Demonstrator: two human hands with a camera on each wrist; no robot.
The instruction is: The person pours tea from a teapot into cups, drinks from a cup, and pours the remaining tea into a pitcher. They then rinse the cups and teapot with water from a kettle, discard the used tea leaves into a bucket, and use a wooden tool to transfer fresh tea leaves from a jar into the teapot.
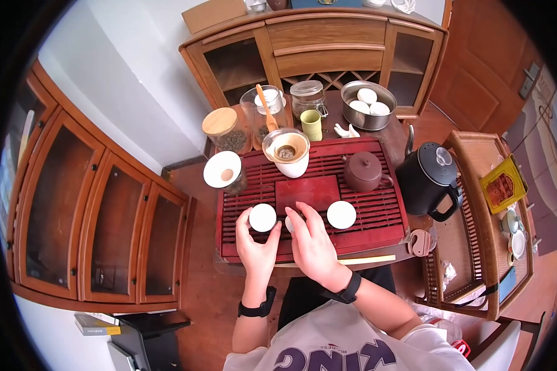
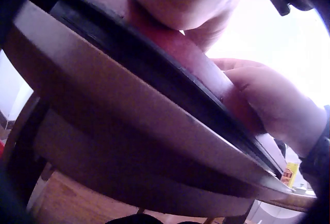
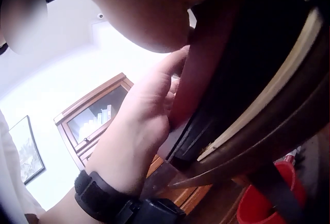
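Observation:
At the front of the dark red slatted tea tray (image 1: 377, 213), my left hand (image 1: 257, 250) holds a small white cup (image 1: 262, 217) between thumb and fingers. Close beside it, my right hand (image 1: 315, 247) has its fingers bent around another white cup (image 1: 289, 224), mostly hidden behind them. A third white cup (image 1: 341, 214) stands on the tray to the right. Behind the hands sit a white cup with a filter (image 1: 286, 145) and a brown clay teapot (image 1: 364, 171). In both wrist views the hands show at the tray's edge, and the cups are hidden.
A black electric kettle (image 1: 428, 179) stands right of the tray. Behind it are lidded tea jars (image 1: 224, 123), a green cup (image 1: 312, 125) and a steel pot (image 1: 369, 105) holding white pieces. A white bowl (image 1: 224, 169) sits at the tray's left corner. A wicker cart (image 1: 464, 247) stands at right.

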